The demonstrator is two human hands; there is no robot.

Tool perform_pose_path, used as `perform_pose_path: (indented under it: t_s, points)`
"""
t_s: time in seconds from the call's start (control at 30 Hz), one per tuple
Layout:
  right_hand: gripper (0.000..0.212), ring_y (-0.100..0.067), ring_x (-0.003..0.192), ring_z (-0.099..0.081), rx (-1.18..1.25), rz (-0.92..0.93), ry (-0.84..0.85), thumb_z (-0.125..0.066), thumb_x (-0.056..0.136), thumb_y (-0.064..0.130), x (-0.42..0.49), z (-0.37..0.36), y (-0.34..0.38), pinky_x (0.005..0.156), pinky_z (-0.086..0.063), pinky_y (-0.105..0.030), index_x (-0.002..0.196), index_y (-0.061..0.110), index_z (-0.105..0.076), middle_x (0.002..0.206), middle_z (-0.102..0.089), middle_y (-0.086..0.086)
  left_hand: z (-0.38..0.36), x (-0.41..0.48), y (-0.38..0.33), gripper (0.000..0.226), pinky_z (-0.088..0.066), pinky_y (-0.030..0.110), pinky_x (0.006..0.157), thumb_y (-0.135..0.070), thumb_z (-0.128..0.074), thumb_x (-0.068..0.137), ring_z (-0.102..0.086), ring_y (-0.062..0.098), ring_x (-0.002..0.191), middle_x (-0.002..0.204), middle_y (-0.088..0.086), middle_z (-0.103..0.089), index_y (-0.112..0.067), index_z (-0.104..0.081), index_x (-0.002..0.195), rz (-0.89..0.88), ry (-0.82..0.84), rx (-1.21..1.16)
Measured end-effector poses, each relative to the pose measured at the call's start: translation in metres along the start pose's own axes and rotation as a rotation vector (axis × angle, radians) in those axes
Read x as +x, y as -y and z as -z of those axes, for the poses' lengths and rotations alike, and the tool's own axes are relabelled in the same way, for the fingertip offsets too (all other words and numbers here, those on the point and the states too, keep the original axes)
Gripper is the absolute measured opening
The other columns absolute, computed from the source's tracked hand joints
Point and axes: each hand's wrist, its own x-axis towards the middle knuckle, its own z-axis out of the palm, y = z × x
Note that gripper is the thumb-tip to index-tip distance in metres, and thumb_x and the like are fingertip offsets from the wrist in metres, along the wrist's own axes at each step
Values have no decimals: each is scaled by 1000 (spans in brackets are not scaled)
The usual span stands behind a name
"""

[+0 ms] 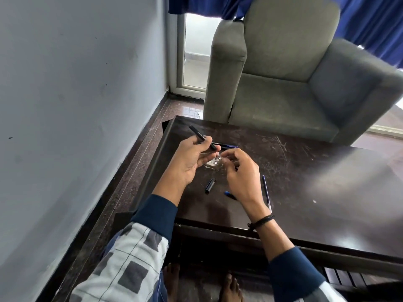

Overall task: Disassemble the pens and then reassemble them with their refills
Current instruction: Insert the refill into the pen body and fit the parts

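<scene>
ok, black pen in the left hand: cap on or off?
Off, apparently: the left hand holds the black pen, and a short black cap lies alone on the table nearer the person.

black pen barrel (197, 135), blue pen (266, 192) on a dark brown table (327, 182), grey-green armchair (283, 68), blue curtains (375, 22), navy cuffs (156, 214) on grey-and-white checked sleeves (122, 264)

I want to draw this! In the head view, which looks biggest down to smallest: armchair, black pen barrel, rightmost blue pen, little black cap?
1. armchair
2. black pen barrel and rightmost blue pen: look alike, so tied
3. black cap
</scene>
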Motion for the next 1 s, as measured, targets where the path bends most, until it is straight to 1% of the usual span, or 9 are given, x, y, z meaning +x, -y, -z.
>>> perform_pose_path:
  t_s: [0.1, 0.17, 0.3, 0.47, 0.63, 0.73, 0.87, 0.93, 1.0]
  points:
    - [13, -6, 83, -66, 18, -14, -25, -68, 95, 10, 3, -1, 1, 77, -56, -31, 99, 22, -71, 95, -72, 10, 1, 1, 1, 10, -59, 24, 66, -14, -63, 99, -76, 21, 77, 88, 15, -77, -5, -68, 99, 8, -17, 24]
    - [13, -5, 82, -66, 15, -25, -20, -69, 95, 11, 4, -1, 3, 76, -56, -29, 97, 24, -71, 92, -72, 12, 1, 2, 3, 10, -60, 25, 66, -13, -64, 99, -77, 23, 78, 90, 17, -78, -4, -68, 100, 11, -11, 34]
    - [17, -5, 81, -67, 26, -60, -6, -69, 95, 11, 4, 2, 2, 77, -57, -29, 92, 28, -68, 88, -72, 11, -1, 2, 5, 11, -60, 26, 68, -12, -63, 99, -77, 24, 81, 92, 18, -78, -3, -67, 103, 11, -2, 52]
    - [12, -4, 81, -67, 31, -89, -12, -70, 95, 14, 6, 6, 2, 76, -57, -28, 93, 26, -70, 87, -72, 11, -3, 1, 6, 12, -60, 25, 68, -14, -62, 100, -77, 24, 82, 93, 18, -78, -3, -67, 103, 13, 2, 22]
    - [10, -7, 82, -68, -2, -93, 19, -72, 93, 16, 6, 4, 2, 78, -58, -35, 92, 26, -70, 88, -73, 11, -3, 0, 8, 14, -63, 28, 74, -17, -62, 100, -77, 22, 84, 91, 16, -78, -5, -67, 103, -1, -9, 49]
    - [10, -6, 81, -67, 12, -95, 6, -73, 93, 17, 6, 3, 1, 78, -58, -36, 91, 27, -70, 87, -73, 11, -4, -1, 9, 11, -61, 26, 71, -18, -65, 99, -77, 21, 80, 86, 11, -78, -8, -68, 100, -14, -7, 99]
    - [10, -8, 85, -66, 27, -83, -11, -74, 91, 14, 7, 3, 2, 80, -57, -40, 90, 23, -70, 91, -71, 10, -7, -2, 10, 9, -60, 26, 68, -19, -67, 98, -76, 19, 76, 79, 5, -76, -10, -69, 96, -28, 6, 198]
    - [11, -9, 84, -66, 23, -81, -1, -75, 90, 14, 8, 4, 3, 80, -56, -42, 90, 24, -69, 91, -70, 10, -9, -2, 11, 8, -60, 25, 66, -18, -66, 99, -75, 17, 73, 81, 7, -74, -11, -68, 96, -34, -4, 209]
    - [13, -10, 83, -66, 5, -94, 36, -78, 88, 19, 8, 6, 3, 79, -56, -41, 90, 26, -68, 91, -69, 10, -9, -1, 10, 9, -60, 24, 65, -17, -63, 100, -74, 18, 72, 84, 12, -74, -9, -66, 98, -48, -30, 186]
